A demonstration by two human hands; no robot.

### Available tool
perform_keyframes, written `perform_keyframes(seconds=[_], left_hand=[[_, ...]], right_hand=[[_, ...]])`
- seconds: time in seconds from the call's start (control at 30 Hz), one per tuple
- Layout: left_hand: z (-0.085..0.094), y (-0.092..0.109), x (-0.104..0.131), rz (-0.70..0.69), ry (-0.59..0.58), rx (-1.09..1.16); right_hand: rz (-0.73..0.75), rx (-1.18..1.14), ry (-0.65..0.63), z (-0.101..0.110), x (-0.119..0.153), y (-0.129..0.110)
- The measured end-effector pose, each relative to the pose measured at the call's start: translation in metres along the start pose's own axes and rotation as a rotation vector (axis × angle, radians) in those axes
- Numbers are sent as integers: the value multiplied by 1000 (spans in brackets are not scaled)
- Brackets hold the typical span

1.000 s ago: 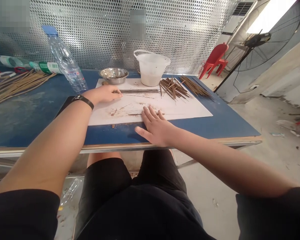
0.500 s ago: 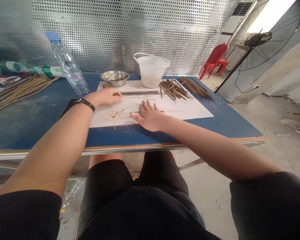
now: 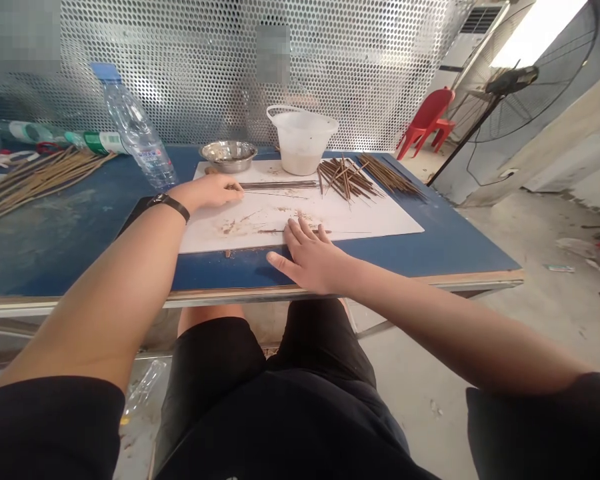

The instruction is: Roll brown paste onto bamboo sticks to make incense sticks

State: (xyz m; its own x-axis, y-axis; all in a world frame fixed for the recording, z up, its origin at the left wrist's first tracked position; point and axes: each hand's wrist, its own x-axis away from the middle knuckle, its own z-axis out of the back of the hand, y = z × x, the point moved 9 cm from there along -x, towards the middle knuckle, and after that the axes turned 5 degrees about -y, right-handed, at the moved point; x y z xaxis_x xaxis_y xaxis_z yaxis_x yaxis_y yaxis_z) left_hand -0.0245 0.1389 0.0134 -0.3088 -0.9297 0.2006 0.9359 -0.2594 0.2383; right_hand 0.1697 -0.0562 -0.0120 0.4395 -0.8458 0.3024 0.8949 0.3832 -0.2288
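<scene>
My right hand [image 3: 313, 257] lies flat with fingers spread, its fingertips on a thin dark stick [image 3: 267, 231] near the front edge of the white board [image 3: 390, 223]. The stick's thin end reaches out to the right of the fingers. Farther left, my left hand [image 3: 215, 191] has its fingers curled together at the left ends of a row of thin dark sticks [image 3: 280, 185]; what its fingertips hold is hidden. Brown crumbs are scattered on the board between the hands. A pile of brown sticks [image 3: 347, 180] rests at the board's right side.
Behind the board stand a metal bowl [image 3: 229, 155] and a white bucket [image 3: 305, 137]. A clear bottle [image 3: 143, 137] leans at the left, with long tan sticks [image 3: 45, 177] beyond it. More brown sticks [image 3: 393, 175] lie back right. A fan [image 3: 513, 80] stands beyond the table.
My right hand has slid back toward the table's front edge, and the stick under it has moved slightly nearer. My left hand has barely moved.
</scene>
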Motion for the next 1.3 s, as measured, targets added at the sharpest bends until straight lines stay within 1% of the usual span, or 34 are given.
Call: perform_keyframes(seconds=[0.1, 0.2, 0.3, 0.37, 0.47, 0.57, 0.63, 0.7, 0.77, 0.87, 1.03, 1.1, 1.2, 1.3], left_hand=[[0, 0, 0, -8, 4, 4], [0, 3, 2, -18, 3, 16], [0, 4, 3, -25, 10, 18], [1, 4, 4, -18, 13, 13], [1, 4, 5, -3, 12, 8], [1, 3, 4, -9, 13, 9], [1, 1, 1, -16, 11, 13], [0, -4, -2, -6, 1, 21], [-1, -8, -3, 9, -8, 28], [-1, -7, -2, 10, -12, 33], [1, 0, 3, 14, -3, 21], [2, 0, 3, 10, 5, 13], [1, 1, 2, -5, 4, 20], [1, -1, 1, 5, -2, 29]], right_hand=[[-14, 23, 47, 12, -23, 13], [-49, 67, 41, 28, -46, 25], [-39, 114, 50, 41, -63, 26], [-26, 109, 59, 42, -67, 24], [-25, 70, 76, 31, -61, 21], [8, 45, 99, 15, -37, 15], [40, 23, 88, 5, -18, 10], [60, -3, 71, -1, -3, 5], [62, -16, 61, -3, 3, 3], [37, -10, 55, 2, -6, 7], [-35, 20, 61, 19, -47, 27], [-47, 37, 68, 24, -56, 32], [-35, 59, 58, 24, -53, 32], [-8, 65, 39, 16, -34, 28]])
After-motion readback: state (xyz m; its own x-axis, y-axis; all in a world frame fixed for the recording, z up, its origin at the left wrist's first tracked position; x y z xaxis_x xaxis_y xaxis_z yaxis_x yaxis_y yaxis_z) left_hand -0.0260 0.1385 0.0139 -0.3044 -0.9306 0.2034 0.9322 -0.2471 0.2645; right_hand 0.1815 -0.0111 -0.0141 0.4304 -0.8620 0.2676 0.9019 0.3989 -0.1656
